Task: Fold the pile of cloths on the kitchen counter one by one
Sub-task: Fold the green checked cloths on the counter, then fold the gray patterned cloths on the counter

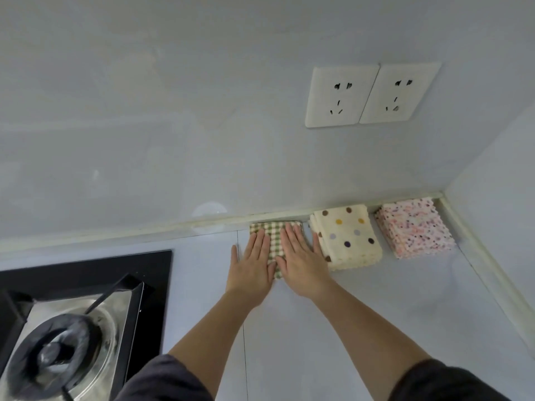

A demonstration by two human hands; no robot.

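Both hands flat, palms down, side by side on a green-and-cream checked cloth [275, 230]. Left hand [253, 264] covers the cloth's left part, right hand [301, 261] its right part. Fingers straight and slightly spread, pressing down, nothing pinched. Thumbs nearly meet over the cloth's near edge. Left little finger splays out past the cloth onto bare counter [318, 328].

Checked cloth lies folded small, far edge just beside the pale trim strip [144, 230] where counter meets back wall [173, 111].

To its right, two stacks in a row along the same back edge:
- spotted cream stack [348, 238], several folded layers, just beside the right hand's little finger
- pink speckled stack [414, 227], several layers, tucked near the corner, close to the side wall [498, 198]; a narrow gap separates the two stacks

Open room: broad bare counter in front of the stacks and under both forearms. A thin seam runs front to back in the counter, passing under the left hand.

Left side bounded by a black stove [156, 285] with a burner [55, 351], well apart from the cloths.

Two white sockets [341, 96] on the back wall above the stacks. Dark sleeves [162, 380] at the bottom edge of view
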